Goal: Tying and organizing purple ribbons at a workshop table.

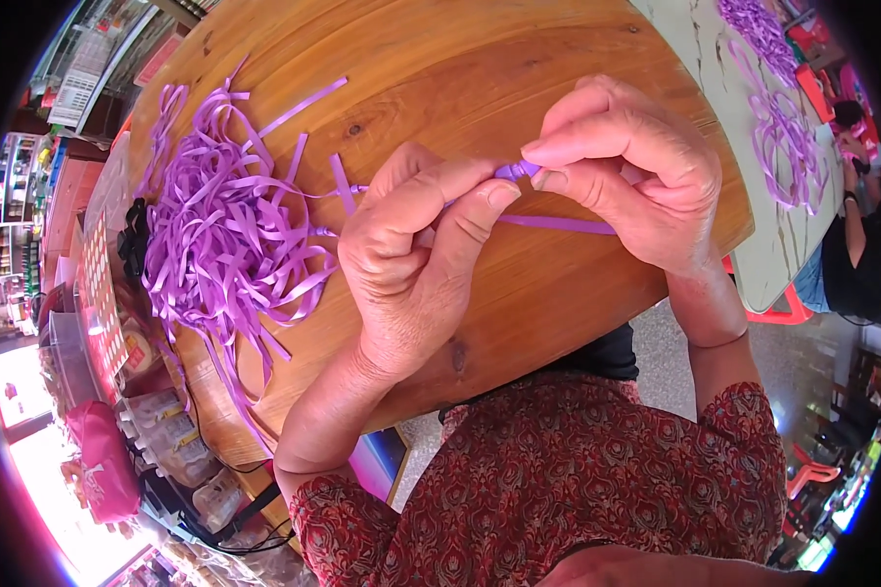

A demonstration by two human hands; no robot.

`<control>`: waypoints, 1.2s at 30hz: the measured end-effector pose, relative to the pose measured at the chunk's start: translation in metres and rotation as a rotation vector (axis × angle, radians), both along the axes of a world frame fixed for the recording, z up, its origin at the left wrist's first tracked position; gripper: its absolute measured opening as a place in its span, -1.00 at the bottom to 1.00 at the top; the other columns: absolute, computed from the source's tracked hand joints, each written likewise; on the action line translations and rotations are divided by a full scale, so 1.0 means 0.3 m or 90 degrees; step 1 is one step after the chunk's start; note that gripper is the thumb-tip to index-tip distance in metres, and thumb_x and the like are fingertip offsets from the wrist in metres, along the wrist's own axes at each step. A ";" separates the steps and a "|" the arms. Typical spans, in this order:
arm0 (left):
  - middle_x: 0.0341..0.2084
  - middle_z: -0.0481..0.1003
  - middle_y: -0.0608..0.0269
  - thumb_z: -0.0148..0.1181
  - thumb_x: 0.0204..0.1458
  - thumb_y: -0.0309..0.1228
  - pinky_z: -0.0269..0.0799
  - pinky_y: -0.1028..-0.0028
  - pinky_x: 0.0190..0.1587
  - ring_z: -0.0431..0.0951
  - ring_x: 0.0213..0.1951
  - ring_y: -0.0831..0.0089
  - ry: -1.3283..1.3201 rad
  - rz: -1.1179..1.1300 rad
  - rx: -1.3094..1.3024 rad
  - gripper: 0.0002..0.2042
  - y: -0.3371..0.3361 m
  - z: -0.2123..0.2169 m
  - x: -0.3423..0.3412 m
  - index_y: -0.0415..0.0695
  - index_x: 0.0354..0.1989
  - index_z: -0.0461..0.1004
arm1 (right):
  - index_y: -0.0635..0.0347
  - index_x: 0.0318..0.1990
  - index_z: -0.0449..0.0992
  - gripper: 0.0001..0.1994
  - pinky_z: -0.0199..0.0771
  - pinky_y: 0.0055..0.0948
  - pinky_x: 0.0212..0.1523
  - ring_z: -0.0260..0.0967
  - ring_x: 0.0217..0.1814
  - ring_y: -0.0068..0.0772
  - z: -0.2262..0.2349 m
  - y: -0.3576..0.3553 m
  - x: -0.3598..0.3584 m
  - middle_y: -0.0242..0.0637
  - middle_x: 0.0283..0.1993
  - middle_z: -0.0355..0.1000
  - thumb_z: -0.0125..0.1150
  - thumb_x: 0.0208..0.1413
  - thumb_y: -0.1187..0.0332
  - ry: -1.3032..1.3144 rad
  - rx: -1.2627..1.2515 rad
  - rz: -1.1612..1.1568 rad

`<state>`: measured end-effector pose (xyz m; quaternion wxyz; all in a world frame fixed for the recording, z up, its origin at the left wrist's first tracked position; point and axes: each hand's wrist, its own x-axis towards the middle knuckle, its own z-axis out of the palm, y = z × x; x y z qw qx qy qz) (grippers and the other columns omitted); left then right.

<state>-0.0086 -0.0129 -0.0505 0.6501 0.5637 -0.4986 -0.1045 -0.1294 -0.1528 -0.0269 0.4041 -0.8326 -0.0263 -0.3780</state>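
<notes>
Between my two hands, above the wooden table, a purple ribbon (517, 171) is bunched into a small twisted knot or coil. My left hand (416, 235) pinches one side of it with thumb and forefinger. From the other side my right hand (631, 166) grips it between thumb and fingertips. A flat loose end of purple ribbon (558, 224) stretches below the knot toward my right wrist. Left of my hands lies a large tangled heap of purple ribbons (220, 210), some with small coiled knots near my left knuckles.
The wooden table (558, 303) has a curved edge close to my body. At the right a pale table (700, 49) bears more purple ribbons (788, 147), with another person (857, 225) beside it. Packets and a pink bag (106, 460) crowd the left side.
</notes>
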 end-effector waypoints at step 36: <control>-0.63 0.41 0.28 0.29 -0.14 -0.66 0.22 0.59 -0.58 0.34 -0.60 0.54 -0.123 0.011 -0.009 -0.87 0.005 0.014 -0.007 -0.24 -0.39 0.54 | 0.31 -0.30 0.52 -0.80 0.24 -0.54 -0.45 0.29 -0.45 -0.45 -0.003 -0.008 -0.014 -0.21 -0.40 0.40 0.31 -0.16 0.59 0.004 -0.023 0.087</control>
